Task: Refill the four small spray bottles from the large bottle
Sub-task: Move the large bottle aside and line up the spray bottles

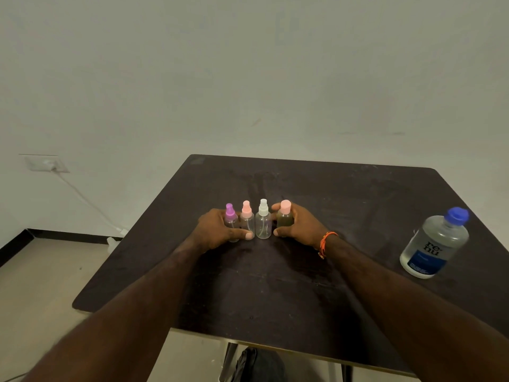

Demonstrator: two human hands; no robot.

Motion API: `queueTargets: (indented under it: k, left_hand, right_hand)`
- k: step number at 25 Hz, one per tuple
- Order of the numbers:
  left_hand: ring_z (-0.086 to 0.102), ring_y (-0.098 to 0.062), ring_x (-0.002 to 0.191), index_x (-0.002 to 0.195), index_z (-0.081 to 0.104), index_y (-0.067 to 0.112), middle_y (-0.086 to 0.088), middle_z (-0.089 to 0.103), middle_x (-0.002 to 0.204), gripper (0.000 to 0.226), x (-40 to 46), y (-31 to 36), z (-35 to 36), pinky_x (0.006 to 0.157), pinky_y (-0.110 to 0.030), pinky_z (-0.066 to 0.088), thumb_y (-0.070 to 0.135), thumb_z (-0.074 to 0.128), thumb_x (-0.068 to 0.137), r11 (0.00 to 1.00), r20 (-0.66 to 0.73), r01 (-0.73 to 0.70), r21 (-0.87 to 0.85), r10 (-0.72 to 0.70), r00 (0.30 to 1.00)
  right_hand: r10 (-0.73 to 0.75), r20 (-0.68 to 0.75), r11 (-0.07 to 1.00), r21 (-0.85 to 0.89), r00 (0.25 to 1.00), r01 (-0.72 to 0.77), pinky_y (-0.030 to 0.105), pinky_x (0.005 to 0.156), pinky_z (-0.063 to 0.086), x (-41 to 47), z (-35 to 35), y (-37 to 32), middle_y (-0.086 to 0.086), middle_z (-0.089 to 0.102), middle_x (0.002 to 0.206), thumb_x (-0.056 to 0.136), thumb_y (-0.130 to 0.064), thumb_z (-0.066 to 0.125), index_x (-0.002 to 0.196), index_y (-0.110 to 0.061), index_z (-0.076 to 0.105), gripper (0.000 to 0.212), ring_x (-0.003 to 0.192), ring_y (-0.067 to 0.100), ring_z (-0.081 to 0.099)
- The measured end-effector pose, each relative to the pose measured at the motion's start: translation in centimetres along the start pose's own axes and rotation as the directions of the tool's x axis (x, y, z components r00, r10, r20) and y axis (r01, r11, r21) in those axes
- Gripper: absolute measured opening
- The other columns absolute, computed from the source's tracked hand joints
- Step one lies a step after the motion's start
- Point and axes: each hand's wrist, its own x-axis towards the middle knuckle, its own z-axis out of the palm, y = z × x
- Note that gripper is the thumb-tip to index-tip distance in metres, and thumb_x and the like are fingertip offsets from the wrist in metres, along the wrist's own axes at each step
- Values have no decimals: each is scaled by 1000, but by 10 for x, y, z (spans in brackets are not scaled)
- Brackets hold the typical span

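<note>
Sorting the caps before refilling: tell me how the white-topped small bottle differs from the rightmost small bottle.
The white-topped bottle looks clear inside; the rightmost bottle looks yellowish-olive. The white-topped bottle shows a bare spray nozzle; the rightmost bottle wears a smooth pink cap. The right hand curls round the rightmost bottle, while no grip closes round the white-topped bottle. Both stand upright in one row.

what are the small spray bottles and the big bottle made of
Small spray bottles: apparently clear glossy plastic, since dip tubes show through the walls, with opaque matte-looking caps. Large bottle: likely translucent plastic, liquid visible inside, with a blue cap and printed label.
</note>
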Motion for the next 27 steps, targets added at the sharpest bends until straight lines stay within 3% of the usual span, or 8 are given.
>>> queueTargets:
  k: [3,6,9,12,15,18,21,27]
  left_hand:
    - [75,-10,91,105,80,31,10,80,95,67,-3,-5,-4,97,-44,58,72,89,53,1000,4,-3,16,3,1000]
    - [72,-11,105,115,76,35,12,78,111,87,-7,-6,-4,109,-49,50,84,85,43,999,-3,-14,44,14,1000]
    - [54,-23,139,156,44,31,3,56,154,131,-16,0,-7,123,-53,34,80,88,43,1000,-34,-28,-2,27,999]
    - [41,-27,150,166,18,28,0,41,165,147,-29,9,-22,125,-54,29,83,85,47,995,-102,-80,-62,73,992]
    - [38,-22,151,166,19,30,4,44,163,141,-45,27,-39,127,-55,18,94,69,51,979,-329,-148,137,186,926]
    - [33,-24,154,163,29,29,0,41,165,126,-62,57,-45,126,-54,18,96,60,61,941,-427,-215,260,312,849]
    - [35,-23,153,160,35,27,-1,42,163,113,-72,86,-35,125,-54,16,93,55,71,877,-405,-243,414,417,814]
    - [22,-17,157,160,32,28,1,37,166,107,-81,136,29,123,-49,11,90,56,77,731,-174,-399,554,571,803]
  right_hand:
    - [17,-44,1000,14,999,-16,10,77,51,-1,0,6,-1,74,110,77,-2,82,134,-13,51,66,99,7,69]
    - [17,-78,1000,-23,997,-18,16,88,51,-1,4,7,-2,71,117,75,-9,85,140,-16,45,76,102,5,66]
    - [20,-76,998,-66,997,-26,18,94,44,-5,2,10,-1,57,134,74,-11,86,151,-19,30,95,117,12,57]
    - [54,-2,992,-118,999,-54,34,107,45,-12,-5,6,6,42,150,77,-7,79,156,-19,14,103,133,24,48]
    - [97,-84,970,-215,992,-113,44,112,42,-26,-14,-2,7,28,161,77,-8,78,159,-17,11,106,142,29,40]
    - [22,-268,873,-464,963,-149,46,108,44,-49,-29,-9,2,45,152,81,-19,70,154,-22,28,84,134,23,50]
    - [-54,-303,767,-623,951,-155,49,106,45,-81,-44,-18,1,55,143,84,-27,64,148,-24,36,70,128,22,54]
    - [-152,-301,682,-722,942,-121,47,106,44,-168,-59,-20,2,59,139,90,-30,58,144,-28,45,55,126,24,54]
